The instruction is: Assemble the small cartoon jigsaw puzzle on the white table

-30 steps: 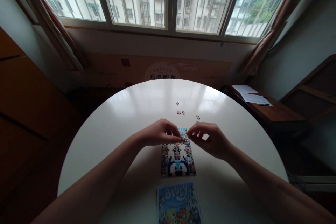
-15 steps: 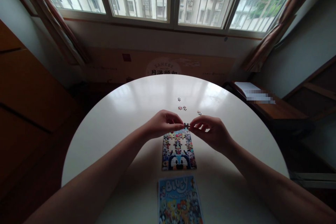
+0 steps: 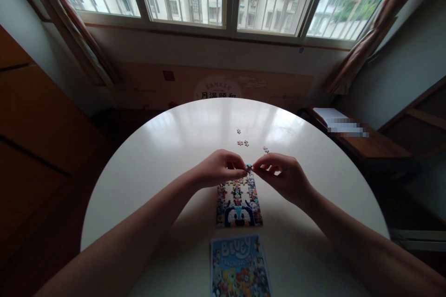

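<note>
Between my two hands a small jigsaw piece (image 3: 248, 167) is held just above the far end of a partly filled jigsaw puzzle (image 3: 239, 216). My left hand (image 3: 223, 167) pinches the piece from the left, thumb and fingertips closed. From the right, the fingertips of my right hand (image 3: 282, 171) pinch its other edge. The puzzle shows a blue cartoon dog's face at its near end, with gaps in the middle where pale backing shows. My left hand covers part of its upper left area.
Several loose jigsaw pieces (image 3: 240, 143) lie beyond my hands, one near my right hand (image 3: 265, 150). A Bluey picture sheet (image 3: 240, 267) lies nearer to me. All rest on a round white table (image 3: 139, 171); a wooden side table (image 3: 383, 144) stands at right.
The jigsaw piece has been turned between my fingers, its patterned face now showing instead of a dark side. My left hand has shifted slightly right and down.
</note>
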Tool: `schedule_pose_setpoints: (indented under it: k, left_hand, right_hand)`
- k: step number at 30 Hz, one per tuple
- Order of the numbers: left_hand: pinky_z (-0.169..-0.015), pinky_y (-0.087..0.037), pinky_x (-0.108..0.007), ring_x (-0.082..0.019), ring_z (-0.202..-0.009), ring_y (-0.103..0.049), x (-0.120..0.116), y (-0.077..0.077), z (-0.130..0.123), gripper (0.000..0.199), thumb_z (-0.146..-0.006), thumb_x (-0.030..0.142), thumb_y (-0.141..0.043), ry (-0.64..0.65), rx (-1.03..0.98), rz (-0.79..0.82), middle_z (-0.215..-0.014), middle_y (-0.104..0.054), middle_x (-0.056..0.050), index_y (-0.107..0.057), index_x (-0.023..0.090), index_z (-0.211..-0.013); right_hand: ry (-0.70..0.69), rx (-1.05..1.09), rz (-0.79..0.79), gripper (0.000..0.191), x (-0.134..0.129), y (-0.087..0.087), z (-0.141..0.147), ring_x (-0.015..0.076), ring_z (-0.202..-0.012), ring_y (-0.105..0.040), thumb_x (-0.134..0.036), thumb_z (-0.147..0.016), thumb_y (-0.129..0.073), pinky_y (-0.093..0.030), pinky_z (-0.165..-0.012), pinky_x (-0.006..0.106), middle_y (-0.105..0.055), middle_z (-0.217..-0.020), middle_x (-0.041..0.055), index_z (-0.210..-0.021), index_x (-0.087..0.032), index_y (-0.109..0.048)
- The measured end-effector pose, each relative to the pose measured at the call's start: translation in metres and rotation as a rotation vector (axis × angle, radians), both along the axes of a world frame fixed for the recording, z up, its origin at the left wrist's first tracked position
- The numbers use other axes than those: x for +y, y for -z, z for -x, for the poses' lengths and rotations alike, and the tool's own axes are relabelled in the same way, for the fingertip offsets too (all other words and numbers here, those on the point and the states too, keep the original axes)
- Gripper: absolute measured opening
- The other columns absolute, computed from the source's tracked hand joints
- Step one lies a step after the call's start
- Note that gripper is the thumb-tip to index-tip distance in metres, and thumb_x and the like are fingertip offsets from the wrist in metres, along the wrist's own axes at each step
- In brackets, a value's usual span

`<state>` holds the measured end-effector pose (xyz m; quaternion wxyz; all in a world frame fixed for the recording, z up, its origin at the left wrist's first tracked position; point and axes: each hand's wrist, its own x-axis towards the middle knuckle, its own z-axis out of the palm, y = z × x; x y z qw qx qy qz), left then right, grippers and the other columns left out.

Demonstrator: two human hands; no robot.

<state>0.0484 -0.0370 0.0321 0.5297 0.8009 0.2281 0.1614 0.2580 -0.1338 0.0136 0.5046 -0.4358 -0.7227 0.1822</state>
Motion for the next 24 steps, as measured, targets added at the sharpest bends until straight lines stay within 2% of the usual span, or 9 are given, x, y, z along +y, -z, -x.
schedule_pose_setpoints:
  k: [3, 6, 12, 24]
  left_hand:
    - [-0.063, -0.046, -0.025, -0.011, -0.066, -0.06, 0.001, -0.0017, -0.0012, 0.018, -0.076, 0.031, -0.077, -0.081, -0.022, 0.072, -0.071, -0.07, -0.003, -0.074, 0.013, -0.08]
    - [-0.061, -0.045, -0.025, -0.011, -0.064, -0.059, 0.0007, -0.0035, -0.0015, 0.02, -0.075, 0.032, -0.078, -0.101, -0.041, 0.146, -0.068, -0.068, -0.003, -0.075, 0.013, -0.079]
    - [-0.063, -0.046, -0.027, -0.012, -0.066, -0.059, -0.0011, -0.0028, -0.0019, 0.023, -0.073, 0.035, -0.081, -0.048, -0.045, 0.193, -0.07, -0.069, -0.003, -0.076, 0.013, -0.081]
    - [-0.058, -0.043, -0.024, -0.009, -0.06, -0.055, -0.0012, -0.0005, -0.0024, 0.019, -0.077, 0.032, -0.08, 0.023, -0.028, 0.188, -0.065, -0.066, -0.001, -0.075, 0.013, -0.079]
  right_hand:
    - [-0.02, -0.022, -0.033, 0.004, 0.0004, -0.0007, -0.0018, 0.0101, -0.07, -0.066, -0.022, -0.088, -0.073, -0.055, -0.054, 0.019, -0.072, -0.087, 0.0023, -0.092, -0.02, -0.074]
    - [-0.064, -0.062, -0.058, 0.008, 0.0003, -0.0008, -0.0016, 0.0104, -0.072, -0.067, -0.021, -0.088, -0.074, -0.056, -0.054, 0.019, -0.072, -0.091, 0.0036, -0.096, -0.02, -0.074]
    - [-0.098, -0.089, -0.095, 0.011, -0.0005, -0.0023, 0.0025, 0.0114, -0.074, -0.068, -0.017, -0.088, -0.073, -0.055, -0.053, 0.02, -0.072, -0.092, 0.0044, -0.098, -0.021, -0.075]
    - [-0.073, -0.104, -0.117, 0.004, -0.0009, -0.0028, 0.0033, 0.0129, -0.078, -0.07, -0.02, -0.089, -0.073, -0.056, -0.054, 0.021, -0.073, -0.095, 0.0064, -0.091, -0.019, -0.077]
